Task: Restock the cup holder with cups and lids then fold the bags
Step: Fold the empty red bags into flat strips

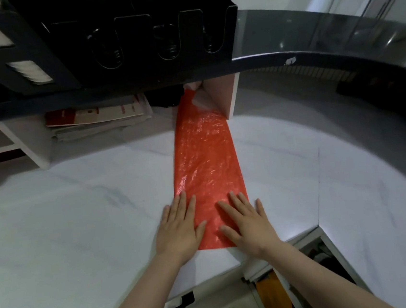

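A red plastic bag (205, 158) lies flat as a long narrow strip on the white marble counter (78, 217), running from the counter's near edge back under the raised black ledge. My left hand (178, 228) presses flat on the bag's near left edge, fingers straight. On the near right part of the bag my right hand (248, 222) also lies flat with fingers spread. The black cup holder (134, 35) stands on the ledge above, its slots showing springs and white cups at the far left.
A stack of papers and red booklets (98, 119) sits in a white shelf under the ledge. A white divider panel (231, 95) stands at the bag's far end. The curved black ledge (335, 37) overhangs the back. An open drawer (309, 268) lies below right.
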